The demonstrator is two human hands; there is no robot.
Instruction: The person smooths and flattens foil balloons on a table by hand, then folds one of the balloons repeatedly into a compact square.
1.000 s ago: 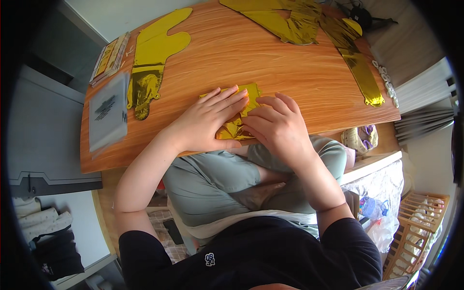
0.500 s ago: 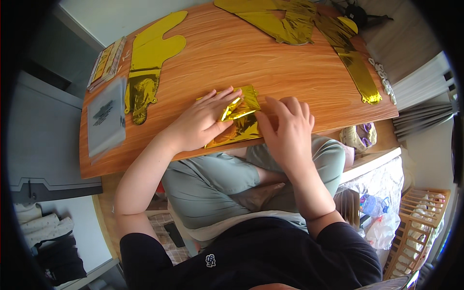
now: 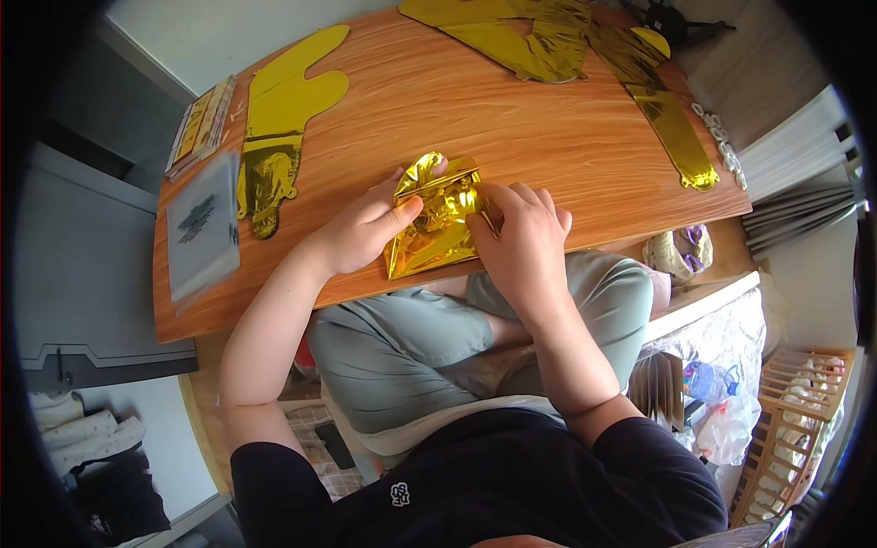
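A folded gold foil balloon point(image 3: 429, 245) lies at the near edge of the wooden table, its upper part lifted and crinkled. My left hand point(image 3: 361, 230) grips its left side, thumb on top and the other fingers partly hidden behind the foil. At the right edge, my right hand point(image 3: 528, 233) pinches the foil between thumb and fingers. Three more gold foil pieces lie flat farther off: a long curved balloon point(image 3: 288, 100) at the left, a broad wrinkled foil balloon point(image 3: 553, 46) at the far side, and a narrow foil strip point(image 3: 671, 128) at the right.
On the table's point(image 3: 365, 137) left side are a clear plastic bag point(image 3: 201, 228) and a stack of flat packets point(image 3: 196, 123). White curly pieces point(image 3: 719, 139) line the right edge, and a black object point(image 3: 667, 26) sits at the far right corner. My crossed legs are below the table edge.
My left hand has gone from lying flat on the foil to gripping its side, raising the upper layer. My right hand has shifted slightly left and now pinches the right edge.
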